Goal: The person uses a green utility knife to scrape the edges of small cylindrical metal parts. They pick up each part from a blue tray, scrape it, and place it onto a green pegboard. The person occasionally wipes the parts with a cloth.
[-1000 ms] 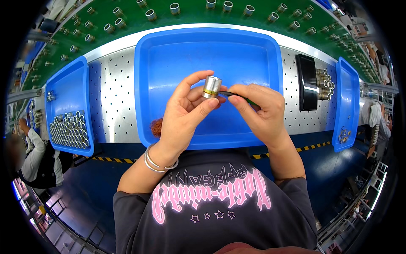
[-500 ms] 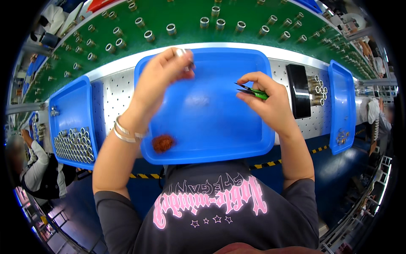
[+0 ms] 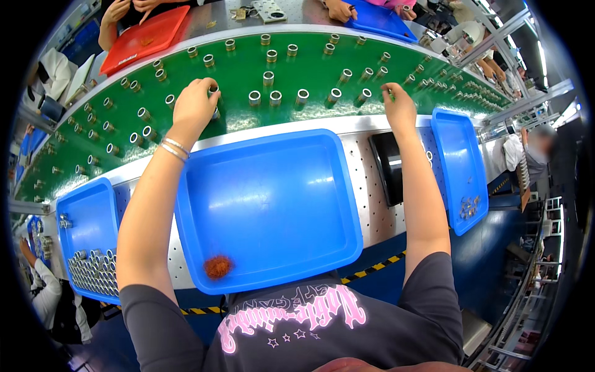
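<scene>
My left hand (image 3: 196,108) reaches over the green conveyor belt (image 3: 238,118), thumb and forefinger closed around a short metal sleeve (image 3: 214,90). Another sleeve stands right under those fingers, partly covered. Farther right, my right hand (image 3: 400,106) is also above the belt, its fingers curled together. A trace of green shows between them, where the green-handled snips sit mostly hidden. Below my arms lies a large blue tray (image 3: 266,142), with a reddish-brown scouring pad (image 3: 218,267) in its near left corner. Several upright metal sleeves (image 3: 275,98) stand on the belt between my hands.
A left blue tray (image 3: 87,204) holds rows of sleeves. At right, a black phone-like slab (image 3: 387,167) lies beside another blue tray (image 3: 458,155) containing small metal pieces. Across the belt are a red tray (image 3: 145,40), a blue tray (image 3: 384,22) and other people's hands.
Both hands have moved forward from above the large tray to over the belt, the left carrying the metal sleeve. My view has shifted, so the belt's far side now shows.
</scene>
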A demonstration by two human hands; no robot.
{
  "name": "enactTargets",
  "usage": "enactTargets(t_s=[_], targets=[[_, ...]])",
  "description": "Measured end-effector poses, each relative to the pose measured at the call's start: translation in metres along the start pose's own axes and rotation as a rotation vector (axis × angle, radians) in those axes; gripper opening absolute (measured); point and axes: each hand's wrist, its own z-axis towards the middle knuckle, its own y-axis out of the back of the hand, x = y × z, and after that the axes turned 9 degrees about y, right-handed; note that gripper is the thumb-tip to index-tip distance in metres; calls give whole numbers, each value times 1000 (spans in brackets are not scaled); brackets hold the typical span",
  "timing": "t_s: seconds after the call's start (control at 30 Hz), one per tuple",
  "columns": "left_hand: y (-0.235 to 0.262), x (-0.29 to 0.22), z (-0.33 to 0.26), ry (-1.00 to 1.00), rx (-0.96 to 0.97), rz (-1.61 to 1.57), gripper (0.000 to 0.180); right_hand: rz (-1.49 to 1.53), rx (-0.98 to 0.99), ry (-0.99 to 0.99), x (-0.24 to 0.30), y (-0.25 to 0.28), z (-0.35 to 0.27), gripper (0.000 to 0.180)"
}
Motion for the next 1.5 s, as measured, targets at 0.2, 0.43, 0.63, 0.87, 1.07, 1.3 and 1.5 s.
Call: enactTargets(t_s=[0.2, 0.43, 0.63, 0.87, 1.07, 1.3, 1.5], targets=[[23, -18, -42, -70, 70, -233, 17, -195, 121, -61, -45, -5, 17, 19], [39, -51, -103, -256, 175, -481, 17, 52, 19, 7, 7, 6, -1, 17], [43, -80, -151, -180, 315, -686, 36, 841, 447, 116, 142, 39, -94, 14], [56, -78, -199, 157, 634, -1170, 40, 1031, 603, 133, 198, 60, -150, 14], [66, -73, -211, 193, 567, -1179, 42, 837, 429, 428, 218, 71, -157, 18], [72, -70, -227, 509, 663, -1698, 40, 1335, 524, -35, 213, 67, -167, 6], [71, -72, -234, 676, 692, -1838, 43, 1402, 394, 45, 208, 57, -175, 6]])
